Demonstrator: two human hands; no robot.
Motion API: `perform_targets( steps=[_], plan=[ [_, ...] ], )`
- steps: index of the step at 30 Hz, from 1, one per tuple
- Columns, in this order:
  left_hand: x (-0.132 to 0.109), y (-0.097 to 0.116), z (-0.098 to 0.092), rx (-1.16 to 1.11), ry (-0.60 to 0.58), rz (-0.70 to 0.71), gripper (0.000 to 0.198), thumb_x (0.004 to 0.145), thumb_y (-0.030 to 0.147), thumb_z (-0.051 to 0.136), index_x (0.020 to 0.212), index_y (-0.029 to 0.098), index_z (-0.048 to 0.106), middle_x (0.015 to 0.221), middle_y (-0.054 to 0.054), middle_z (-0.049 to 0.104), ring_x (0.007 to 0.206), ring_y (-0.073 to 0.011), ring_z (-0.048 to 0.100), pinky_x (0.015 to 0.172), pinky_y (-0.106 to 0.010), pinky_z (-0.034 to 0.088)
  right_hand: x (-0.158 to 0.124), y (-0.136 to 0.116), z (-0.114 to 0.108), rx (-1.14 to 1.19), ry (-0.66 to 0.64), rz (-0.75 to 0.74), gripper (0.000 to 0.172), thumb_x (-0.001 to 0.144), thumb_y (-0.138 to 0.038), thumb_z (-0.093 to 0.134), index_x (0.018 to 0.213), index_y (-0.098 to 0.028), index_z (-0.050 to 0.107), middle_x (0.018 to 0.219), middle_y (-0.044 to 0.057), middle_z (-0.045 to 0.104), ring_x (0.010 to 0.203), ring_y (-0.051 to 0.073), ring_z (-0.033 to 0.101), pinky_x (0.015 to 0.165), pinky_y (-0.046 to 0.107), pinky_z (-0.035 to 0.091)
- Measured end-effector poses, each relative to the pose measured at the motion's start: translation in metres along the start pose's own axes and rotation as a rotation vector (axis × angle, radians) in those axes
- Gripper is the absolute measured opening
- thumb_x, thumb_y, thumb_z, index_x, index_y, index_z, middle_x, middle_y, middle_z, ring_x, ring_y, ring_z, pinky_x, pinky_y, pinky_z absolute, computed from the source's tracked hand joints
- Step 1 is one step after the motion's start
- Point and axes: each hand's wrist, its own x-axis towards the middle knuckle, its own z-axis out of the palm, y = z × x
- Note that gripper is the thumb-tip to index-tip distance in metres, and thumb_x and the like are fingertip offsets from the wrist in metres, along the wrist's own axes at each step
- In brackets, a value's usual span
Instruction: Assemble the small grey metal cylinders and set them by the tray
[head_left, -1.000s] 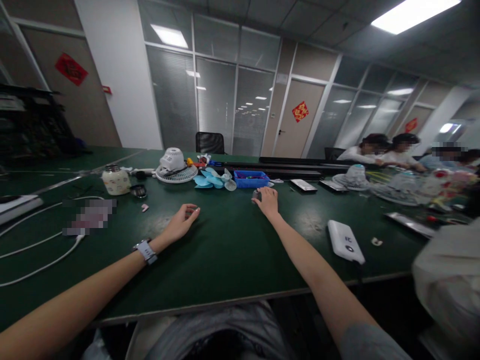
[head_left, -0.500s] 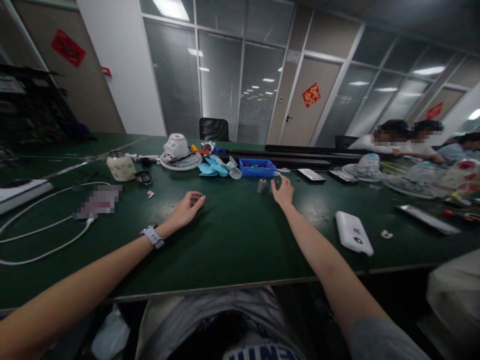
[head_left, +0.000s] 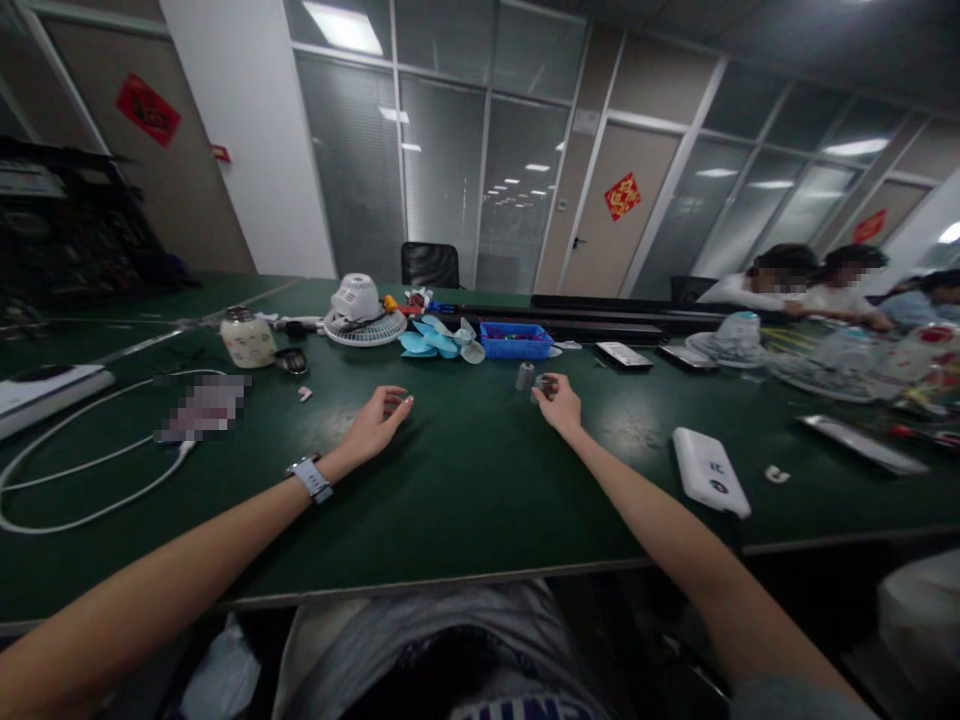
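Two small grey metal cylinders stand side by side on the green table. The left metal cylinder [head_left: 524, 377] is free of any hand. Around the right metal cylinder [head_left: 538, 388] the thumb and fingers of my right hand [head_left: 560, 405] are closed, and they partly cover it. My left hand [head_left: 379, 418] rests over the table with its fingers loosely curved and apart, nothing in it. Behind the cylinders sits a blue plastic basket [head_left: 516, 341] with small parts inside, too small to name.
Light blue fan blades [head_left: 431, 338] and a white fan body [head_left: 356, 310] lie left of the basket. A patterned bottle [head_left: 248, 338], a phone [head_left: 206, 408] and a white cable [head_left: 90, 528] are at left. At right are a white power bank [head_left: 710, 470] and people seated farther off.
My right hand has drawn back a little toward me, and its fingers have closed around the right metal cylinder. My left hand is almost unmoved. The view has tilted slightly.
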Motion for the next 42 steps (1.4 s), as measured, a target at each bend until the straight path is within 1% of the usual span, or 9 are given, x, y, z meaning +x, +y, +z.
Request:
perform_targets(
  steps=[3,6,9,12,16,19,33,37,42],
  plan=[
    [-0.004,0.009,-0.001,0.014,0.011,0.059,0.054,0.085,0.055,0.045,0.121,0.016,0.047,0.109,-0.011,0.062,0.091,-0.0215,0.061,0.075,-0.035,0.050,-0.033,-0.037,0.008,0.163,-0.156,-0.023,0.040,0.074,-0.030,0.070,0.111,-0.022,0.058,0.094,0.004,0.069,0.072,0.016,0.065,0.073,0.032,0.052],
    [-0.011,0.021,-0.002,0.071,0.023,0.166,0.052,0.086,0.052,0.046,0.125,0.017,0.048,0.114,-0.011,0.062,0.096,-0.0229,0.060,0.076,-0.035,0.050,-0.061,-0.075,0.025,0.363,-0.349,-0.095,0.045,0.071,-0.032,0.073,0.113,-0.021,0.058,0.096,0.005,0.068,0.076,0.015,0.066,0.072,0.030,0.053],
    [-0.019,0.031,-0.001,0.175,0.009,0.326,0.048,0.088,0.049,0.046,0.127,0.022,0.052,0.123,-0.009,0.060,0.110,-0.0254,0.054,0.091,-0.041,0.045,-0.079,-0.104,0.041,0.494,-0.483,-0.145,0.050,0.069,-0.032,0.075,0.114,-0.019,0.059,0.096,0.006,0.069,0.080,0.017,0.066,0.074,0.031,0.054],
    [-0.023,0.036,0.003,0.233,-0.060,0.470,0.044,0.090,0.044,0.044,0.128,0.025,0.055,0.130,-0.006,0.058,0.121,-0.0251,0.047,0.103,-0.044,0.037,-0.087,-0.117,0.049,0.547,-0.571,-0.156,0.044,0.067,-0.026,0.077,0.107,-0.017,0.063,0.094,0.006,0.071,0.083,0.019,0.067,0.076,0.032,0.054],
    [-0.024,0.036,0.008,0.293,-0.136,0.478,0.041,0.092,0.042,0.040,0.125,0.029,0.059,0.136,-0.002,0.055,0.131,-0.0263,0.039,0.106,-0.049,0.032,-0.088,-0.119,0.051,0.593,-0.610,-0.165,0.038,0.067,-0.024,0.076,0.103,-0.019,0.064,0.093,0.005,0.071,0.084,0.019,0.068,0.077,0.033,0.055],
    [-0.023,0.035,0.008,0.317,-0.143,0.458,0.041,0.092,0.043,0.039,0.125,0.031,0.059,0.136,-0.002,0.055,0.134,-0.0271,0.036,0.107,-0.052,0.029,-0.088,-0.118,0.050,0.587,-0.605,-0.172,0.039,0.068,-0.025,0.076,0.104,-0.020,0.064,0.095,0.005,0.071,0.086,0.019,0.068,0.079,0.033,0.055],
    [-0.020,0.038,0.011,0.081,-0.122,0.406,0.040,0.091,0.044,0.043,0.120,0.026,0.064,0.129,-0.002,0.062,0.127,-0.0238,0.043,0.106,-0.046,0.037,-0.090,-0.115,0.051,0.599,-0.586,-0.181,0.038,0.066,-0.026,0.078,0.100,-0.019,0.063,0.091,0.004,0.071,0.084,0.018,0.068,0.078,0.032,0.054],
    [-0.023,0.042,0.007,0.034,-0.036,0.335,0.040,0.087,0.048,0.049,0.117,0.027,0.066,0.124,-0.004,0.064,0.117,-0.0246,0.053,0.097,-0.041,0.046,-0.091,-0.115,0.047,0.584,-0.587,-0.159,0.040,0.065,-0.027,0.078,0.102,-0.019,0.064,0.093,0.004,0.071,0.084,0.018,0.068,0.077,0.032,0.054],
    [-0.017,0.032,-0.003,0.047,0.012,0.266,0.037,0.079,0.052,0.058,0.099,0.025,0.074,0.102,-0.007,0.071,0.097,-0.0252,0.063,0.090,-0.041,0.050,-0.093,-0.117,0.038,0.571,-0.576,-0.165,0.040,0.066,-0.029,0.079,0.102,-0.019,0.064,0.094,0.004,0.071,0.084,0.019,0.067,0.077,0.032,0.054]
  ],
)
